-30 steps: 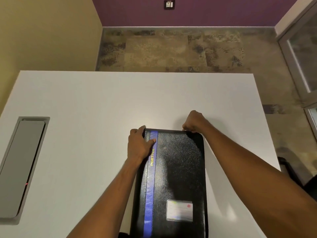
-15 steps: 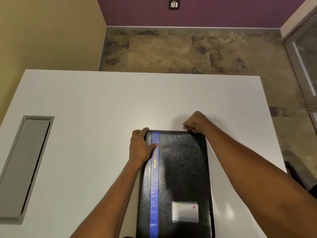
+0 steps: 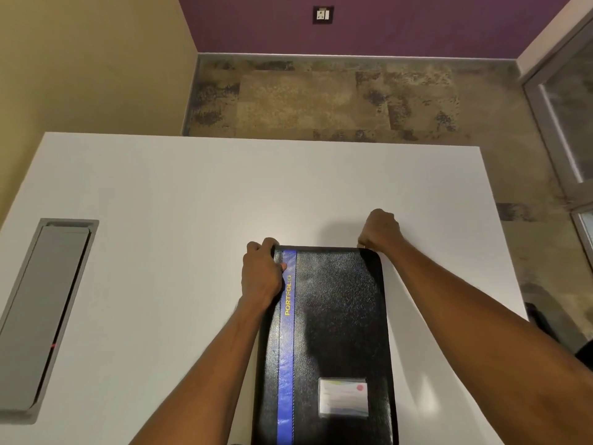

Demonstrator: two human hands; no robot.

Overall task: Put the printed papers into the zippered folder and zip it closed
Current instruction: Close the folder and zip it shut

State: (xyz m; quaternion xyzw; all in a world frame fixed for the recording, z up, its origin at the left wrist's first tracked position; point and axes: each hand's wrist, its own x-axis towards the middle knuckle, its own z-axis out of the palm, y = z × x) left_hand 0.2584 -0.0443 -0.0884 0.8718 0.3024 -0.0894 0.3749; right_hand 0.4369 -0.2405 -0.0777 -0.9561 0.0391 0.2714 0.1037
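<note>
A black zippered folder (image 3: 340, 316) with a blue stripe and gold "PORTFOLIO" lettering lies closed flat on the white table (image 3: 160, 203), near its front edge. My left hand (image 3: 263, 274) grips the folder's far left corner, thumb on the cover. At the folder's far right corner my right hand (image 3: 380, 231) is closed, fingers pinched at the edge where the zip runs; the zip pull itself is hidden. A clear card pocket (image 3: 343, 398) sits on the cover's near part. No printed papers show.
A grey cable hatch (image 3: 48, 313) is set into the table at the left. Beyond the table's far edge are patterned floor, a purple wall with a socket (image 3: 323, 15), and a glass door (image 3: 571, 101) at the right.
My right hand has shifted a little to the right along the folder's far edge, toward the right corner. My left hand keeps its hold on the left corner.
</note>
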